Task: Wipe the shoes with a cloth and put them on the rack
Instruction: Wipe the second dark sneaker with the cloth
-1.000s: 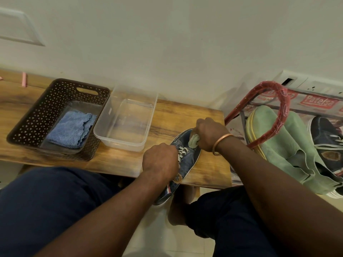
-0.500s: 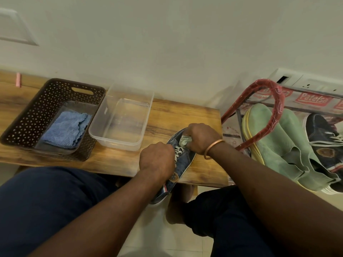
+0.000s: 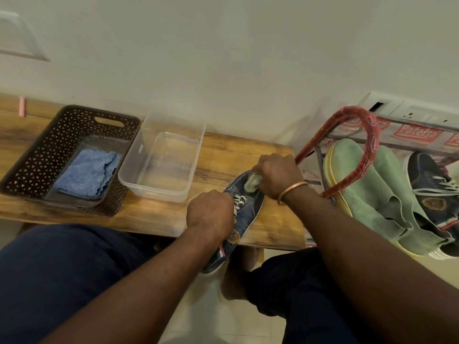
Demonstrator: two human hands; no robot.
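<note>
Shoe (image 3: 248, 207), one, denim, lies at the front right corner of the wooden bench (image 3: 223, 150), heel overhanging. The left hand (image 3: 210, 213) grips its middle; the right hand (image 3: 275, 175) presses one pale cloth (image 3: 252, 181) on its toe. The rack (image 3: 370, 145) beside holds three shoes (image 3: 367, 194). White wall (image 3: 223, 58) behind.

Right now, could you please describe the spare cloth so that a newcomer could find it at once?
On the wooden bench, find the brown perforated basket left of the clear tub. The blue cloth lies folded inside it; unlike the pale cloth the right hand holds on the denim shoe, it is blue and untouched.
</note>
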